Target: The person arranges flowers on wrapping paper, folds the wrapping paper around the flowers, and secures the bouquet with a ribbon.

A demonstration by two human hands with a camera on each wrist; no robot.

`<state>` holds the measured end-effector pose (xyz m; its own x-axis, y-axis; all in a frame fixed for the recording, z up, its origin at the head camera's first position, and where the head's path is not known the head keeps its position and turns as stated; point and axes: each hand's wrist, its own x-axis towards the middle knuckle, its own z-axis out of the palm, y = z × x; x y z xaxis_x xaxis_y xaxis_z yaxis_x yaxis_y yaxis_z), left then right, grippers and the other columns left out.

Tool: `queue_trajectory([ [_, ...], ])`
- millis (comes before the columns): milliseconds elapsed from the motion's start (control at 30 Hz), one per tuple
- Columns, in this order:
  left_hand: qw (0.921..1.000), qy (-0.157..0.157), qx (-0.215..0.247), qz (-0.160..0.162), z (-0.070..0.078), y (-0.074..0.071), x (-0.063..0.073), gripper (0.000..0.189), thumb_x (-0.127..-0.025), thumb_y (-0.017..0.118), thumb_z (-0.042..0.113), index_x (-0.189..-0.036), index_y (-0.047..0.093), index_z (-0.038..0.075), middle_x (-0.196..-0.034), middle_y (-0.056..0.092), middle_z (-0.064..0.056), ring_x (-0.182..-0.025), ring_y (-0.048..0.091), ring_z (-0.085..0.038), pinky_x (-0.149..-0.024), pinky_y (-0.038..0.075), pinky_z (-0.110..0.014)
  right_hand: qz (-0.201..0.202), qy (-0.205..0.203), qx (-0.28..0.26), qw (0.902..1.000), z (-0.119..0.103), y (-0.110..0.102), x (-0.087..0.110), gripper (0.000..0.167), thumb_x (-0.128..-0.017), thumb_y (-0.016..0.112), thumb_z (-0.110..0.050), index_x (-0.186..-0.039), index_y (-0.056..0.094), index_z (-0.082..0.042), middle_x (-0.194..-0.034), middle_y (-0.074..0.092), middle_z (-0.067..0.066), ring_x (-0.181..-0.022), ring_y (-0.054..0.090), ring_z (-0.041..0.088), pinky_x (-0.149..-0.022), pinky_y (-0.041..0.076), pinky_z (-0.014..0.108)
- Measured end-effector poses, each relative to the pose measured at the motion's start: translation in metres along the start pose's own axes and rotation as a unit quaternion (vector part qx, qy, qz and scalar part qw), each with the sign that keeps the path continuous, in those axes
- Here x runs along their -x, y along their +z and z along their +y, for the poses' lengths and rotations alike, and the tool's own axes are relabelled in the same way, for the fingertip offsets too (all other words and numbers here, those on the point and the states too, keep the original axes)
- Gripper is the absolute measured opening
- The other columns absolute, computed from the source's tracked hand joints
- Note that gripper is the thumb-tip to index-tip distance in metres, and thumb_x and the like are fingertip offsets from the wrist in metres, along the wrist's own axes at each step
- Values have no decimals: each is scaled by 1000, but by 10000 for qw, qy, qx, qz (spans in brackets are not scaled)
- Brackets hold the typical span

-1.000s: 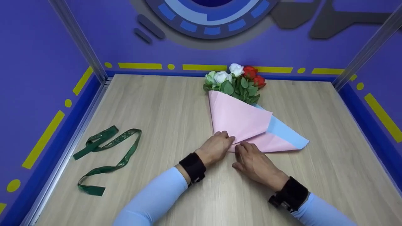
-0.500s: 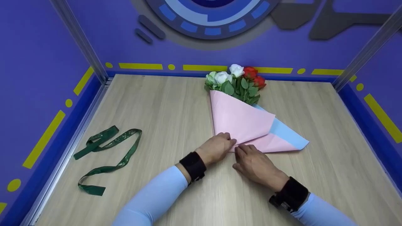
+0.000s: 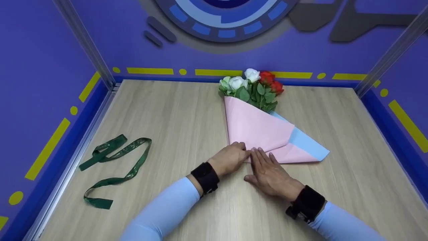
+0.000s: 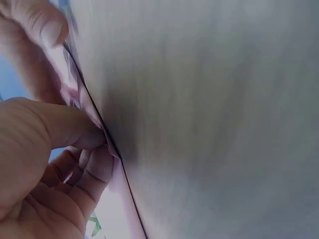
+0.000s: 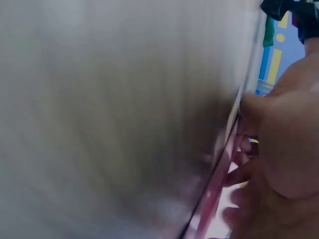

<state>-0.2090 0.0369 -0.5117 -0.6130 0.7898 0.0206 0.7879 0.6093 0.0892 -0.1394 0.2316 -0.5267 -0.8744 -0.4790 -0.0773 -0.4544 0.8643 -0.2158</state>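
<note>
Probably light and easily creased, the pink paper (image 3: 259,125) around the flowers (image 3: 260,89) lies on the table (image 3: 174,117), best held at its narrow end, where the left hand (image 3: 230,156) pinches and the right hand (image 3: 270,174) presses straight-fingered.

A green ribbon (image 3: 133,170), faintly patterned it seems, lies on the wood-grain table (image 3: 177,117) inside purple-blue walls (image 3: 117,43).

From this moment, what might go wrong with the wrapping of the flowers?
The pink paper might spring open if the left hand loosens its pinch, because no tie shows around it. The green ribbon lies apart on the table, so fetching it may take one hand away and loosen the fold.
</note>
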Motion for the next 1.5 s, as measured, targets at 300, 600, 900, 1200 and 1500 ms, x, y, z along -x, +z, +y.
queue_trajectory([
  [300, 9972, -312, 175, 655, -20, -6, 30, 20, -105, 64, 14, -112, 83, 16, -109, 79, 0, -102, 71, -19, -89, 58, -28, -553, 61, 112, 9984, -2, -2, 0, 85, -111, 44, -50, -163, 18, 12, -171, 15, 34, -161, 15, 47, -126, 16, 68],
  [600, 9985, -15, 199, -518, -19, -5, 51, 40, -114, 41, 16, -146, 62, 7, -157, 56, -5, -150, 47, -23, -124, 37, -34, -539, 100, 163, 9984, -2, -2, 2, 86, -111, 43, -51, -163, 18, 12, -171, 16, 32, -161, 17, 46, -126, 17, 67],
  [900, 9930, 322, 95, -1130, -25, -9, 57, 47, -114, 40, 13, -161, 44, 10, -167, 40, -6, -158, 34, -23, -128, 30, -36, -272, 37, 849, 9960, -12, -7, -5, 87, -108, 51, -54, -160, 30, 12, -167, 29, 32, -157, 28, 46, -122, 22, 72],
  [1200, 9938, 421, 19, -1025, -24, -11, 52, 44, -116, 37, 17, -157, 50, 11, -163, 47, -7, -154, 42, -24, -125, 35, -42, -403, -262, 812, 9955, -17, 2, -12, 86, -109, 41, -59, -163, 27, 7, -172, 19, 28, -161, 19, 43, -126, 18, 66],
  [1500, 9954, 599, -141, -738, -23, -10, 59, 41, -113, 45, 13, -152, 57, 10, -158, 54, -7, -149, 48, -22, -124, 37, -34, -583, -242, 469, 9969, -18, 5, -7, 86, -110, 38, -59, -164, 24, 7, -172, 17, 28, -161, 16, 43, -126, 18, 67],
])
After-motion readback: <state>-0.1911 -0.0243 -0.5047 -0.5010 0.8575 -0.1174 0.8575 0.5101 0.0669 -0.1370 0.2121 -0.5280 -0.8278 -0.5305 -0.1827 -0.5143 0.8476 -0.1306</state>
